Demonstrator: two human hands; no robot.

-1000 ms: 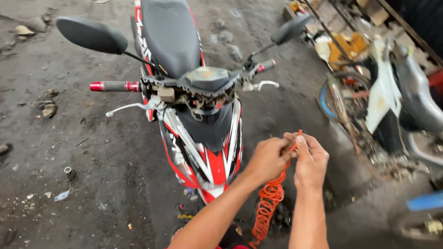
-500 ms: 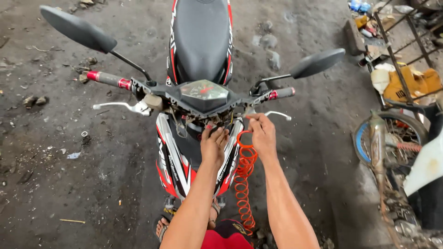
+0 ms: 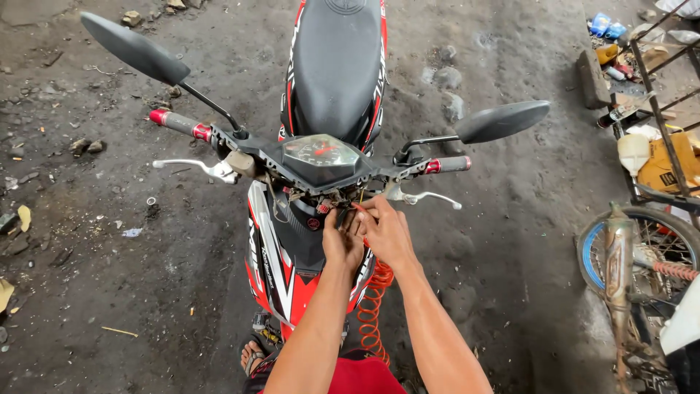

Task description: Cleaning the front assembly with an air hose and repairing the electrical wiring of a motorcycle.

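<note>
Both hands work close together at the front of a red, white and black motorbike (image 3: 292,277), just under its handlebar and speedometer (image 3: 321,152), where the front cover is off and wires show; the left hand (image 3: 343,241) has its fingers curled in toward the exposed wiring (image 3: 324,203), seemingly pinching something small there, though what they grip cannot be made out; the right hand (image 3: 386,232) lies just beside it, touching it, fingers bent and closed about the top end of an orange coiled hose (image 3: 372,306), which hangs down between the forearms toward the ground; the hose end is held up at the opening, probably so its tip points into the wiring cavity while the other hand steadies or parts the wires; the bike stands facing the person, seat (image 3: 337,66) stretching away, mirrors (image 3: 135,47) out to either side, brake levers (image 3: 191,166) free; a sandalled foot (image 3: 251,357) shows below the front wheel area; to the right, well apart, stands another bike wheel (image 3: 642,255) with a rusty exhaust pipe (image 3: 620,277), and a metal rack (image 3: 656,109) with bottles and a yellow box; the floor (image 3: 109,277) is dirty concrete strewn with stones.
</note>
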